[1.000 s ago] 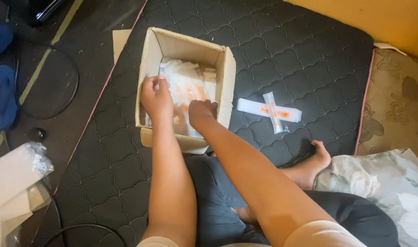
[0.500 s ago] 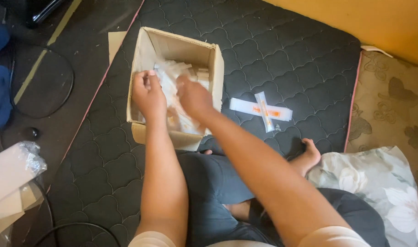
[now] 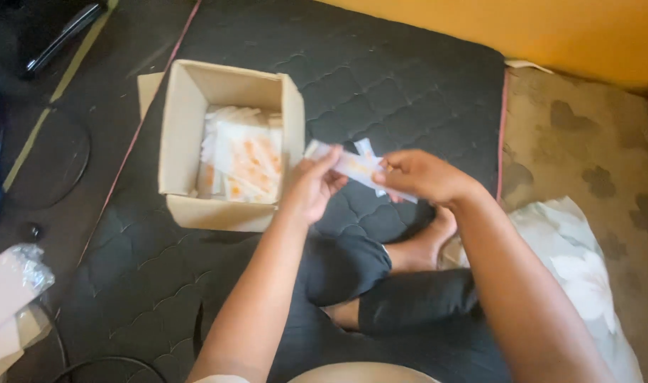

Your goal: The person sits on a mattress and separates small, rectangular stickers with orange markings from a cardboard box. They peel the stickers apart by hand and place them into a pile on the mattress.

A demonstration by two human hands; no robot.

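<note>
Both hands, left and right, pinch one white packet beside the packet-filled cardboard box.

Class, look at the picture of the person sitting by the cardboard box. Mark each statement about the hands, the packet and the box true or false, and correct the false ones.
1. Both hands hold one long white packet. True: the left hand pinches one end, the right hand the other.
2. The box is closed. False: it stands open, with white and orange packets inside.
3. The packet is held inside the box. False: it is held to the right of the box, above the mattress.
4. The person sits on a dark quilted mattress. True.
5. The wall is blue. False: it is orange-yellow.
</note>
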